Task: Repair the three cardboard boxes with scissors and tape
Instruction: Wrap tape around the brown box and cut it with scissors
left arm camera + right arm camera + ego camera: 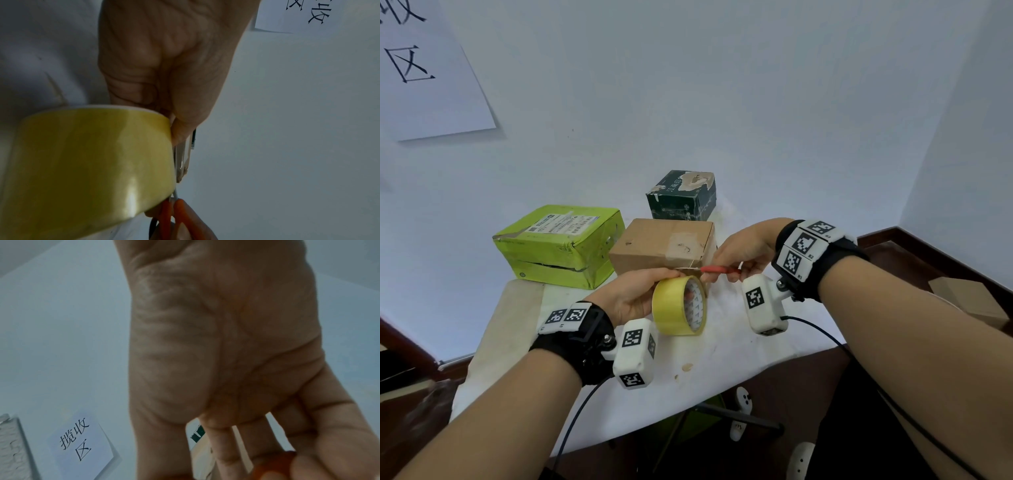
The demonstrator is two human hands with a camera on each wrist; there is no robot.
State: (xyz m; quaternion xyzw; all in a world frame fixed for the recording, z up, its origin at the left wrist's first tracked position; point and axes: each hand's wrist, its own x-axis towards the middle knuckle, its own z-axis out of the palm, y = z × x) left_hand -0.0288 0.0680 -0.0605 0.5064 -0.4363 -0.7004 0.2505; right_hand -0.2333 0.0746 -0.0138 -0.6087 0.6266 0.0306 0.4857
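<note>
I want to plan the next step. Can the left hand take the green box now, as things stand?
Probably not yet. The left hand holds the tape roll, so it is occupied. The path to the green box itself looks free; nothing stands between them.

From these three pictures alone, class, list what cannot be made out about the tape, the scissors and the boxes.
- Head view: where the scissors meet the tape roll is too small; no cut strip is discernible.
- Left wrist view: the roll and left hand hide the boxes.
- Right wrist view: the right hand hides the blades; the handle is blurred.
- Head view: the brown box covers the dark green box's base.
</note>
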